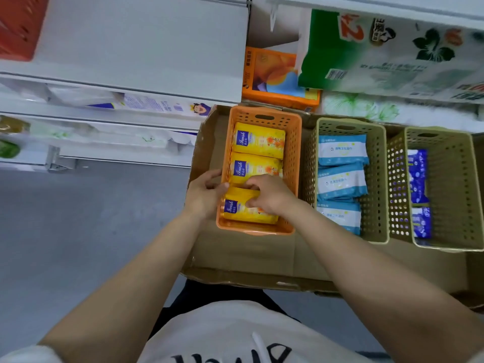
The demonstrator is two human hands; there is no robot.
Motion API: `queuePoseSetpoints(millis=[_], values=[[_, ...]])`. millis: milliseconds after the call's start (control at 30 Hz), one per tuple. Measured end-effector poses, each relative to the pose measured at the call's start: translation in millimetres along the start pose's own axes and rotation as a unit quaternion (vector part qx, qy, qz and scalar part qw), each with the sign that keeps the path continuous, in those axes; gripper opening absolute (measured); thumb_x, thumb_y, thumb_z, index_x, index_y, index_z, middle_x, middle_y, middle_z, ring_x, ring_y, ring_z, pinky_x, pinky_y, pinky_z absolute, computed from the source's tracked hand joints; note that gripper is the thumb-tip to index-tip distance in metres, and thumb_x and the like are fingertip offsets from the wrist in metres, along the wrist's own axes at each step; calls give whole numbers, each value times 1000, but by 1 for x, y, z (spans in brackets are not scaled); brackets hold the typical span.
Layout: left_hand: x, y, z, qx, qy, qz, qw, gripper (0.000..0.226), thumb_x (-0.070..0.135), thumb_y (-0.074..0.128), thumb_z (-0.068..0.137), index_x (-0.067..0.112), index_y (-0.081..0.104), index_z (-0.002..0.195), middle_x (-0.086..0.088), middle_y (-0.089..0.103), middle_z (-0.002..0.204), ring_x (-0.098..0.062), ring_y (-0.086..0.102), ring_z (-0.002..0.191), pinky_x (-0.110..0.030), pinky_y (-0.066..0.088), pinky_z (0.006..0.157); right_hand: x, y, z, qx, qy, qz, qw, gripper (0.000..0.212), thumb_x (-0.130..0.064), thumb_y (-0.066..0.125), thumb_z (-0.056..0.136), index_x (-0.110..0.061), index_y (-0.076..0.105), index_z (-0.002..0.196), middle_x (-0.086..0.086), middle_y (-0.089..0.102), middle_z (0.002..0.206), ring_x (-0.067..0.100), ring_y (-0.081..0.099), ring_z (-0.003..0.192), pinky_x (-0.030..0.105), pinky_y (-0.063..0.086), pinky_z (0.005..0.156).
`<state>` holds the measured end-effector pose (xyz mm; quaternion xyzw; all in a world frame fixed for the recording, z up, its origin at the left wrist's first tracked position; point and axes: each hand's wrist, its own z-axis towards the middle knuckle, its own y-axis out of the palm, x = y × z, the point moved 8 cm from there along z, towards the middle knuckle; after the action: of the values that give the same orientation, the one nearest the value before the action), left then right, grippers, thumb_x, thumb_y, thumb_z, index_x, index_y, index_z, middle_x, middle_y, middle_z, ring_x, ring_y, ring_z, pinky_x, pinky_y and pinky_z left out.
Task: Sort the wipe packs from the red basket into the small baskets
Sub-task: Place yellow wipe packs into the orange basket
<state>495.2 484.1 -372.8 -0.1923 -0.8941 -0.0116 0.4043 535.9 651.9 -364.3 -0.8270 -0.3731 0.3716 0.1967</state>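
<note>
The red basket is running off the top-left edge, blurred. Far right of the orange basket, blue packs are hiding behind a beige basket's wall. Right fingers are covering part of the nearest yellow pack.

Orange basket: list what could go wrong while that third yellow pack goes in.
1. The orange basket already holds two yellow packs, so the nearest yellow pack, under the left hand and right hand, may wedge or ride up on the middle yellow pack.
2. The basket sits on loose cardboard; pressing down could shift it toward the neighbouring beige basket.
</note>
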Motion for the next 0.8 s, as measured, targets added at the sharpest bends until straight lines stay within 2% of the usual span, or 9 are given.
queuePoseSetpoints(millis=[100, 233, 433, 567, 700, 800], values=[[-2, 0, 0, -6, -1, -5, 1000, 33, 26, 70, 89, 29, 62, 121, -1, 71, 106, -16, 73, 88, -34, 60, 71, 7, 10, 7, -3, 26, 5, 1000, 44, -28, 80, 80, -29, 62, 121, -4, 63, 127, 20, 58, 117, 31, 47, 93], [-4, 2, 1, -1, -3, -3, 1000, 28, 28, 70, 89, 37, 60, 114, -1, 70, 107, -18, 72, 91, -39, 60, 78, 9, 9, 9, -2, 6, -84, 996, 38, -32, 71, 88, -30, 64, 125, -1, 61, 130, 24, 55, 121, 35, 45, 96], [-5, 2, -1, 3, 0, -3, 1000, 26, 32, 71, 89, 41, 60, 111, -2, 70, 111, -21, 72, 95, -48, 59, 84, 10, 14, 5, 58, 23, -100, 993, 38, -34, 68, 90, -28, 58, 126, 1, 62, 126, 27, 59, 115, 40, 51, 90], [-6, 3, -2, 11, 2, -3, 1000, 28, 32, 70, 89, 37, 62, 116, -1, 71, 112, -19, 72, 93, -45, 60, 81, 11, 15, 3, 78, 12, -109, 991, 34, -35, 66, 91, -24, 56, 122, 3, 64, 122, 27, 61, 111, 40, 52, 87], [-6, 3, -5, 18, 0, -13, 1000, 35, 28, 69, 90, 29, 62, 125, 1, 71, 110, -15, 73, 88, -36, 62, 72, 9, 16, -2, 102, -1, -119, 988, 33, -36, 64, 92, -23, 55, 121, 5, 64, 120, 29, 62, 109, 41, 53, 85], [-4, 4, -7, 28, -12, -12, 999, 35, 29, 67, 91, 27, 62, 126, 1, 71, 112, -16, 73, 90, -42, 61, 77, 7, 15, -6, 96, 0, -123, 988, 35, -36, 64, 92, -24, 54, 123, 4, 64, 120, 28, 63, 108, 41, 53, 85]])
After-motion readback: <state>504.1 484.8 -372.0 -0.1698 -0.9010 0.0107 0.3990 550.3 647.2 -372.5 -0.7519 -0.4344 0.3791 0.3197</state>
